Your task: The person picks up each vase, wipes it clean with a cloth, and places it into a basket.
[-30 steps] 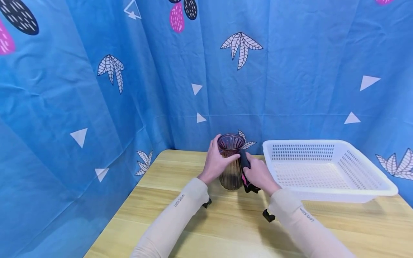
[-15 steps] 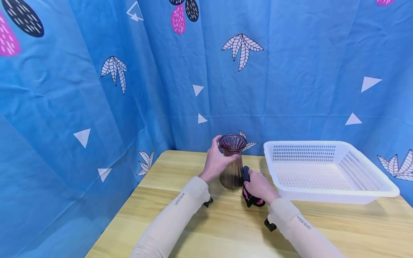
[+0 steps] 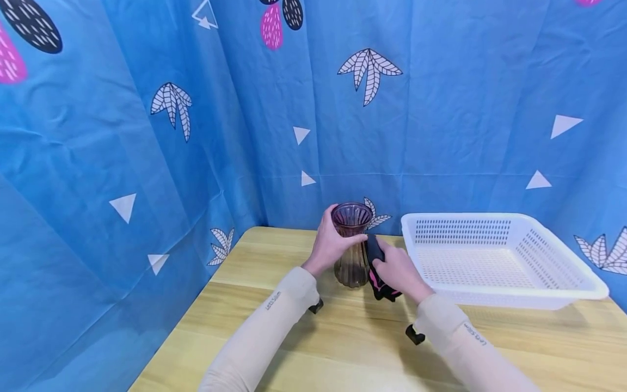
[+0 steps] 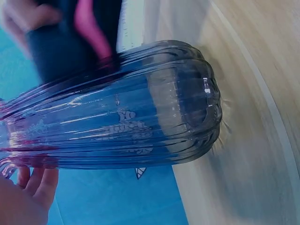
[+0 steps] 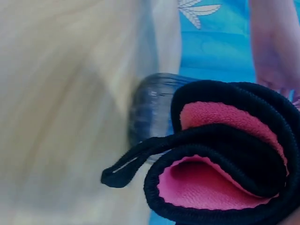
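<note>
At a wood-grain bench point(image 3: 362, 348) before a blue curtain point(image 3: 362, 152), gripping a glass vase point(image 3: 350, 270) and a folded cloth point(image 3: 383, 288).
Wrapping the left hand point(image 3: 327, 243), half-closed, round the upright vase's neck near the bench's back edge; curling the right hand point(image 3: 395, 268) closed on the black-and-pink cloth, holding it along the vase's right side; leaving little room toward the white basket point(image 3: 509, 296), more to the left and in front.
</note>
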`<state>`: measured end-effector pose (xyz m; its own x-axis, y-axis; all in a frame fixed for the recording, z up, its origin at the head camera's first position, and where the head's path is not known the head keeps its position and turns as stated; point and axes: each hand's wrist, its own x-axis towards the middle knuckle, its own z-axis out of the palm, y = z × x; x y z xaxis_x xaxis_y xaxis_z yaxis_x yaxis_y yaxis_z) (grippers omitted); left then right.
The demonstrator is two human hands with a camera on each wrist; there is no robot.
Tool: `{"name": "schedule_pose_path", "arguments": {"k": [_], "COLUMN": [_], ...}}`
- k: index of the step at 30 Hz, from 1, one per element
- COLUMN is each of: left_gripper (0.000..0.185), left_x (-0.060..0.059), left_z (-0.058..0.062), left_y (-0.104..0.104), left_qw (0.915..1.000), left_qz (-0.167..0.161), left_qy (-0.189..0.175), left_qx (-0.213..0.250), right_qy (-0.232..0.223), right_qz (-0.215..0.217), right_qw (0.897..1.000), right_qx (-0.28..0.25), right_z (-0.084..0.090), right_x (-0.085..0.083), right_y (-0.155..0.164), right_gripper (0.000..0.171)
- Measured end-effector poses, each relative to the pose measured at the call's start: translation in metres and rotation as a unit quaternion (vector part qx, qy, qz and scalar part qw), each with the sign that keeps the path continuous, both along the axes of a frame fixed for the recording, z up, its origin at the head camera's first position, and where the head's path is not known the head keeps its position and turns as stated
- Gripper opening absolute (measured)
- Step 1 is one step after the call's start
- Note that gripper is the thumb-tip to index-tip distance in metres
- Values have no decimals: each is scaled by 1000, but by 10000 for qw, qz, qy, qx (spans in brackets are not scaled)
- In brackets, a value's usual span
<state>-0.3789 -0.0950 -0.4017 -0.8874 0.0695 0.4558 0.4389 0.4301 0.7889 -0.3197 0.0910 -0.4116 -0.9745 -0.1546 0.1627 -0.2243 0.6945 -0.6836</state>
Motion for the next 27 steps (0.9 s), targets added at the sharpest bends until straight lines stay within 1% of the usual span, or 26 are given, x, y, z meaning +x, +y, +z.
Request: {"name": "schedule_pose_path", "arguments": {"k": [3, 7, 10, 12, 14, 17, 19, 22, 25, 27], "left_gripper": [105, 104, 105, 104, 102, 102, 102, 102, 104, 104], "left_x": [0, 0, 0, 0, 0, 1, 2, 3, 2, 1], "left_z": [-1, -1, 0, 0, 1, 2, 1, 0, -2, -3], "left_y": [0, -2, -3, -3, -2, -1, 0, 0, 1, 1], "left_qw": [9999, 9999, 10000, 10000, 9999, 9995, 9990, 9981, 9978, 9984], "left_qz": [-11, -13, -17, -38, -103, -281, -394, -457, -401, -288], "left_qy": [-52, -71, -34, 6, 38, 28, 0, -61, -105, -82], "left_qx": [99, 89, 28, 22, 34, 138, 232, 407, 525, 484], "right_qy": [200, 386, 441, 390, 366, 214, 154, 97, -16, -110], "right_qz": [66, 103, 116, 137, 170, 166, 107, 39, 58, 82], "right_qw": [9998, 9989, 9983, 9986, 9986, 9988, 9980, 9951, 9922, 9914], "right_qx": [31, 240, 350, 341, 337, 417, 601, 985, 1243, 1300], "right_z": [14, 28, 33, 33, 30, 19, 9, -6, -20, -28], "right_x": [-2, -6, -9, -10, -10, -9, -9, -8, -8, -8], "right_y": [1, 2, 3, 3, 2, 1, -1, -4, -7, -8], "right_gripper": [68, 68, 68, 69, 69, 68, 66, 65, 63, 60]}}
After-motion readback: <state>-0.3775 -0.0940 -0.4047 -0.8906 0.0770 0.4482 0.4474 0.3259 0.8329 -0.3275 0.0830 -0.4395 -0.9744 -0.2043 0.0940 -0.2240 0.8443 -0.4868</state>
